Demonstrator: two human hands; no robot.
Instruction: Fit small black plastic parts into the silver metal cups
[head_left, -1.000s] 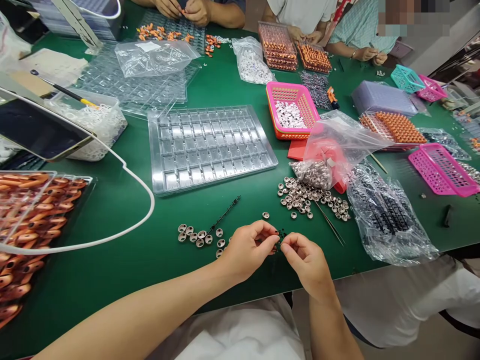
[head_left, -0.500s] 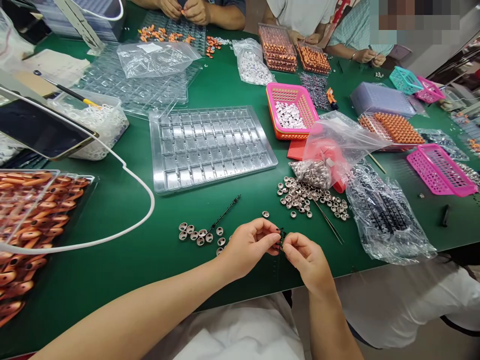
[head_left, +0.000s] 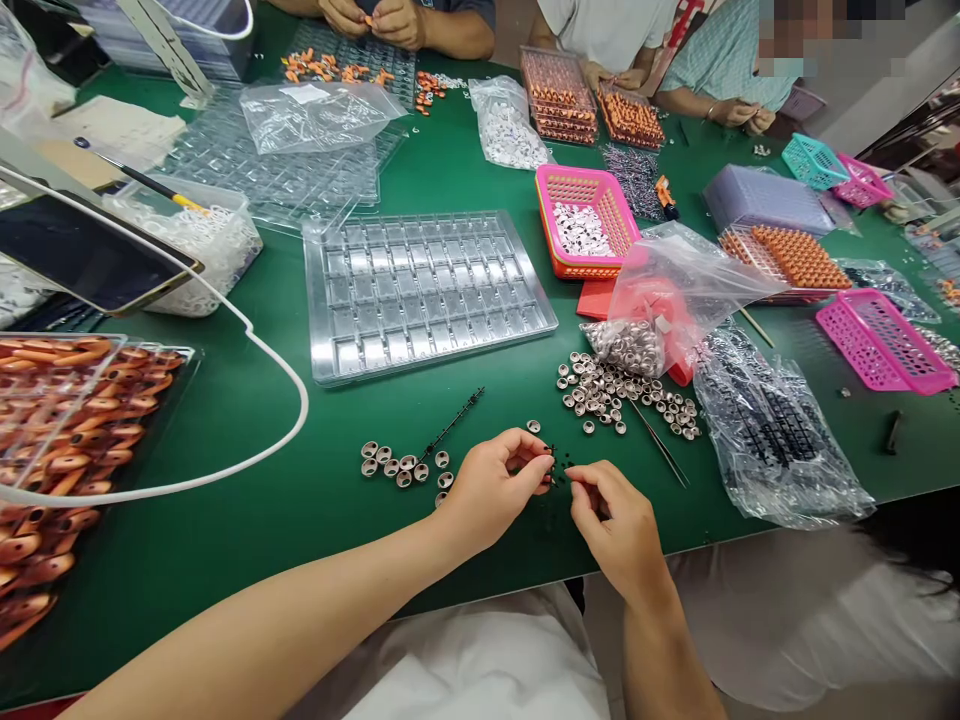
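My left hand (head_left: pixel 495 490) is closed in a pinch on a small black plastic sprue (head_left: pixel 553 466), mostly hidden by the fingertips. Small dark bits show beside it. Just to the right, my right hand (head_left: pixel 619 525) has thumb and index finger together near those bits; whatever they hold is too small to make out. Left of my hands, several silvery metal cups (head_left: pixel 405 471) lie loose around another black sprue (head_left: pixel 454 425). A larger spread of similar metal cups (head_left: pixel 592 390) lies beyond my right hand, with metal tweezers (head_left: pixel 660 445) beside it.
Behind my hands is a clear compartment tray (head_left: pixel 431 290). A pink basket (head_left: pixel 589 215) holds white parts. A bag of black sprues (head_left: pixel 780 430) lies right. Orange parts (head_left: pixel 45 480) and a white cable (head_left: pixel 296 400) are left. Co-workers' hands (head_left: pixel 375 20) work across the table.
My right hand has drawn slightly away from the black sprue, widening the gap between my hands. The left hand has shifted slightly left and still grips it.
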